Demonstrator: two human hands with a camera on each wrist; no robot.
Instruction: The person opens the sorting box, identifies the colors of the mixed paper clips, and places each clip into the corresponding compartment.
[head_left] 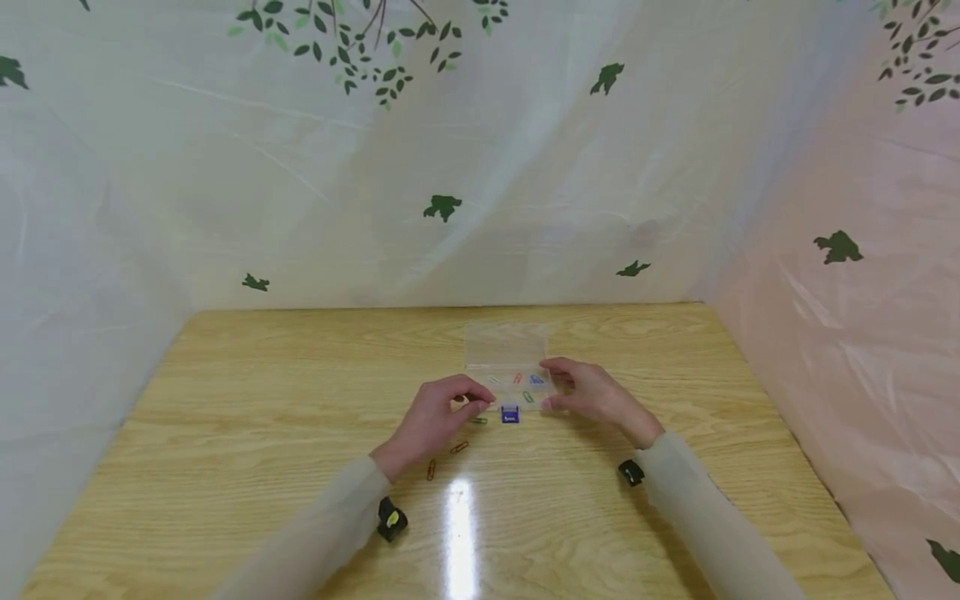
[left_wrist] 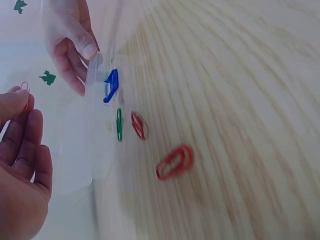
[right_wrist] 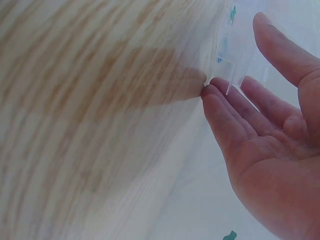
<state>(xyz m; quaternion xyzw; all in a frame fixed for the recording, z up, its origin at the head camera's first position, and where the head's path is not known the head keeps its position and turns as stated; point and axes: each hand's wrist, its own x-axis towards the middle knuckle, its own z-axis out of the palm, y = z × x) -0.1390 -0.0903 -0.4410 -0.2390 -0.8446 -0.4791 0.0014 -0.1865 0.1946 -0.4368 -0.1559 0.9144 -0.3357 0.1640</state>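
Between thumb and fingertips, my left hand [head_left: 442, 412] pinches a thin red paper clip [left_wrist: 26, 90]. That hand is above the front left of a clear plastic box [head_left: 502, 402], whose lid [head_left: 506, 346] stands raised at the back. A white clip [head_left: 492, 379], a red clip [head_left: 517, 377], a blue clip [head_left: 536, 379] and a green clip [head_left: 528, 397] lie inside. The box's blue latch [head_left: 510, 414] faces me. My right hand [head_left: 596, 392] holds the box's right end, thumb at the front corner and fingers farther back; the right wrist view shows its fingertips touching the edge.
On the wooden table [head_left: 300, 367] in front of the box are a green paper clip [left_wrist: 119, 125] and two red ones, a nearer clip [left_wrist: 175, 162] and a farther clip [left_wrist: 138, 125]. A leaf-patterned cloth [head_left: 337, 208] encloses the table's back and sides.
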